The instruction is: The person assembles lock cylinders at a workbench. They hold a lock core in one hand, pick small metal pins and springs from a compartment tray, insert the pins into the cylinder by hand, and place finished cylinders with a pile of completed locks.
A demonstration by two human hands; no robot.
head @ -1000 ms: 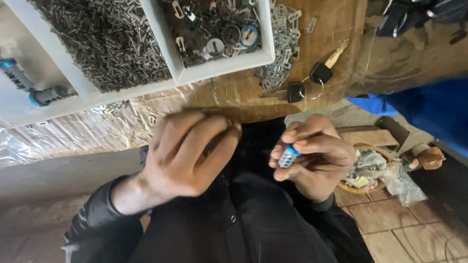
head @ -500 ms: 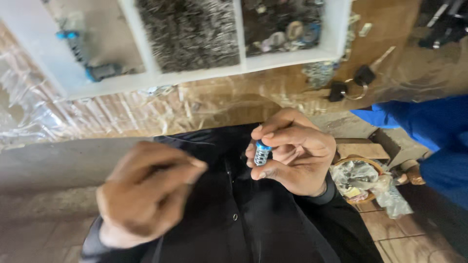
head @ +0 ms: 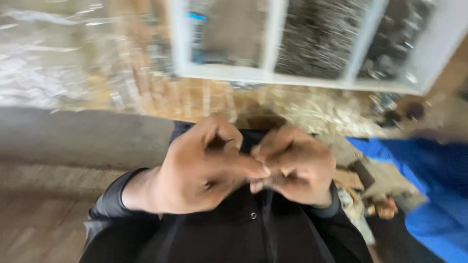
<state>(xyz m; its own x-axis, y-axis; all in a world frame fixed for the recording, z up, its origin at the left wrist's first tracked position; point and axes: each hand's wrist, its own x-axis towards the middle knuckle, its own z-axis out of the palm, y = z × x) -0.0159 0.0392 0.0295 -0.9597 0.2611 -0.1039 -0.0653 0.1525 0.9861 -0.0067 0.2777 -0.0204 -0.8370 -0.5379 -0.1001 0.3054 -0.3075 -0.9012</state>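
Observation:
The view is blurred by motion. My left hand and my right hand meet in front of my black buttoned shirt, fingertips touching at the centre. Both hands have curled fingers. The small blue and white object that my right hand held a moment ago is hidden inside the closed fingers. I cannot tell whether my left hand also grips it.
A white compartment tray lies at the top on a plastic-covered brown surface; it holds heaps of small grey metal parts and a blue-handled tool. Blue cloth is at the right. Brick-coloured floor shows at the lower left.
My left hand has come up from the lower left and closed against my right hand. The blue and white object has gone out of sight. The camera has swung, shifting the tray rightward.

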